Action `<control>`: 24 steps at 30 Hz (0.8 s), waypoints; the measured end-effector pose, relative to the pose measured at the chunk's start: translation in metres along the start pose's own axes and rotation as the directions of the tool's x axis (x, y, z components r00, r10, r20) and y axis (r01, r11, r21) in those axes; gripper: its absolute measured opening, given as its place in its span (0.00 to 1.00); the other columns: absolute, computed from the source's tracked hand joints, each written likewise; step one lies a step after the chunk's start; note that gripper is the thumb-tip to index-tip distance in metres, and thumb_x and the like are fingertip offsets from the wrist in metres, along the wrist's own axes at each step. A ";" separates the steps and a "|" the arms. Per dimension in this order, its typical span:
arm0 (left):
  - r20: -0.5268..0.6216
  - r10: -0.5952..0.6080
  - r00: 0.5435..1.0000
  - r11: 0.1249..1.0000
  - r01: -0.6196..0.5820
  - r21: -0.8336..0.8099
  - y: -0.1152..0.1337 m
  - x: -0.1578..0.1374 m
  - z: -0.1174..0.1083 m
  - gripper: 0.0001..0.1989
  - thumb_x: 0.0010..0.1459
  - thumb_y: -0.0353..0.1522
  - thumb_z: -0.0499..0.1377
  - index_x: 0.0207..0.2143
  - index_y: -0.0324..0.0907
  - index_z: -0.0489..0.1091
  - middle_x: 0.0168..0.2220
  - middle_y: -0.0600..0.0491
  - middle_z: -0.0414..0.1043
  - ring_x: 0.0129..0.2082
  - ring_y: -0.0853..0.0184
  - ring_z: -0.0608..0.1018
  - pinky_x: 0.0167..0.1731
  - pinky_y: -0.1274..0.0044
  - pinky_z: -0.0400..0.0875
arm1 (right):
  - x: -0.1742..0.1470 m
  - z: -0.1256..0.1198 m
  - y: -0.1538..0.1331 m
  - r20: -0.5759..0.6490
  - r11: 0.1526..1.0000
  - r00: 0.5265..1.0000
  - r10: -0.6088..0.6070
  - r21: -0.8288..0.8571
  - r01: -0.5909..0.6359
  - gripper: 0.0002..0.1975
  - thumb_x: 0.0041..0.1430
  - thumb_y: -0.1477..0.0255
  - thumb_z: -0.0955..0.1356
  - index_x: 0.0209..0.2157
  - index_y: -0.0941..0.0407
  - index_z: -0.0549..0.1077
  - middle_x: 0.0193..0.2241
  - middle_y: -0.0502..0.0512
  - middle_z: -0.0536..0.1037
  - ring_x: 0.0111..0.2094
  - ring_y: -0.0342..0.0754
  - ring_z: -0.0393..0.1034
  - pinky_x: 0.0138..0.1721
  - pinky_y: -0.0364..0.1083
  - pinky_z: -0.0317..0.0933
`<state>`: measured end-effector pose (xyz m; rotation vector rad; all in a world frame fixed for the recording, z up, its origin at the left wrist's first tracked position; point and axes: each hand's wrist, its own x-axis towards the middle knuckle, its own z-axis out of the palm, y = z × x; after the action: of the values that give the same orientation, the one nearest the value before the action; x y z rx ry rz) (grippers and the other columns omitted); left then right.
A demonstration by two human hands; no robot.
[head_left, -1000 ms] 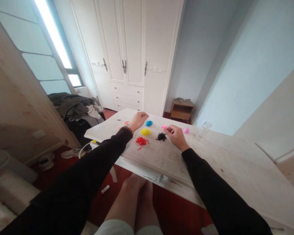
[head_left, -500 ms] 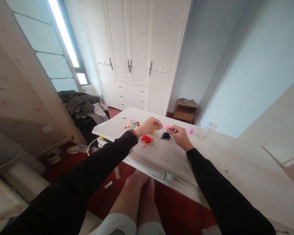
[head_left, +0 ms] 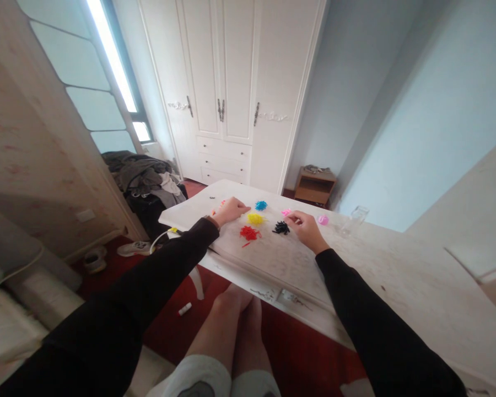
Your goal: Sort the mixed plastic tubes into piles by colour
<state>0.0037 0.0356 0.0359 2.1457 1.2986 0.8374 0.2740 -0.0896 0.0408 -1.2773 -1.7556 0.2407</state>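
Observation:
My left hand (head_left: 232, 210) is over the far left of the white table (head_left: 306, 270), fingers closed together. It covers most of a mixed-colour pile (head_left: 222, 203) of small pieces. Right of its fingertips lie a blue pile (head_left: 260, 205) and a yellow pile (head_left: 255, 219); a red pile (head_left: 250, 233) is nearer me. My right hand (head_left: 305, 227) pinches thumb against fingers beside a black pile (head_left: 280, 227) of small strips, with a pink pile (head_left: 286, 212) just behind. Anything between the fingertips of either hand is too small to make out.
A pink object (head_left: 323, 220) and a clear glass jar (head_left: 357, 218) stand right of my right hand. A white cable (head_left: 159, 238) hangs at the table's left edge. Clothes (head_left: 143, 173) are heaped at the left; a white wardrobe (head_left: 227, 71) stands behind.
My left hand has moved left, away from my right hand, to the mixed pile, uncovering the blue and yellow piles. My right hand stays near the black pile.

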 end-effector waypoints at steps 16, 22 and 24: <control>-0.300 -0.059 0.952 0.982 0.110 0.156 -0.060 0.000 -0.044 0.11 0.52 0.31 0.59 0.33 0.38 0.81 0.30 0.47 0.80 0.32 0.62 0.77 0.35 0.75 0.67 | 0.000 0.000 0.000 0.035 1.000 0.999 0.011 -0.008 -0.011 0.12 0.58 0.63 0.68 0.28 0.56 0.77 0.27 0.54 0.80 0.29 0.47 0.70 0.33 0.46 0.61; -0.383 -0.022 0.924 0.968 0.115 0.222 -0.077 -0.001 -0.038 0.17 0.55 0.27 0.52 0.41 0.39 0.79 0.40 0.46 0.81 0.43 0.60 0.79 0.48 0.73 0.69 | 0.001 0.000 0.002 0.037 0.999 0.999 0.023 -0.030 -0.022 0.12 0.58 0.63 0.68 0.28 0.56 0.78 0.27 0.54 0.80 0.28 0.48 0.71 0.32 0.47 0.62; -0.361 -0.011 0.933 0.970 0.097 0.223 -0.080 0.000 -0.041 0.17 0.54 0.26 0.51 0.39 0.39 0.79 0.42 0.45 0.81 0.46 0.59 0.79 0.52 0.72 0.68 | 0.001 0.001 0.005 0.041 0.999 0.999 0.028 -0.035 -0.026 0.12 0.58 0.63 0.68 0.28 0.56 0.78 0.26 0.54 0.80 0.28 0.48 0.71 0.32 0.47 0.62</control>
<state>-0.0733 0.0731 0.0098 2.1920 1.7089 1.1401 0.2764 -0.0863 0.0372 -1.3296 -1.7857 0.2556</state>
